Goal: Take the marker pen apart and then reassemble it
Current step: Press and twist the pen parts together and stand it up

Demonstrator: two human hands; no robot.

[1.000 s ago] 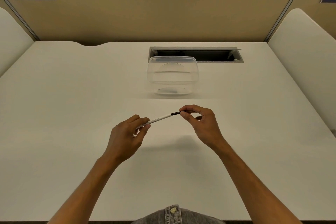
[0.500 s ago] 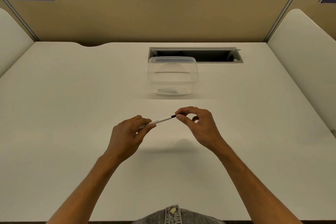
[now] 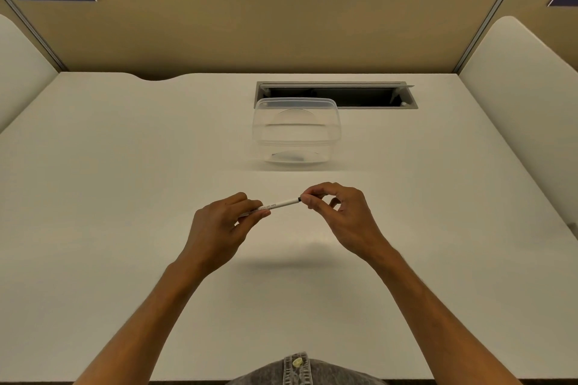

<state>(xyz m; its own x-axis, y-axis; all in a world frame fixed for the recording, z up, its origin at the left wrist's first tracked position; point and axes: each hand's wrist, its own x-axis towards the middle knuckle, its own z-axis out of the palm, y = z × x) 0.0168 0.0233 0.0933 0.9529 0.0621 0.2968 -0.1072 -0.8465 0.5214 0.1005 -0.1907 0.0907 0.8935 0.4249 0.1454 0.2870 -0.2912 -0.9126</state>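
The left hand (image 3: 219,226) pinched the white end of the pen (image 3: 278,205), which hung above the desk (image 3: 125,197), slanting up to the right. It looked light, stiff and smooth, so likely to slip unless held near each end. The right hand (image 3: 339,216) pinched the dark tip between thumb and forefinger. Whether that tip was a cap could not be told.

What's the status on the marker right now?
Left hand grips marker pen barrel. Right hand pinches its black end. Pen held above desk, nothing in the way.
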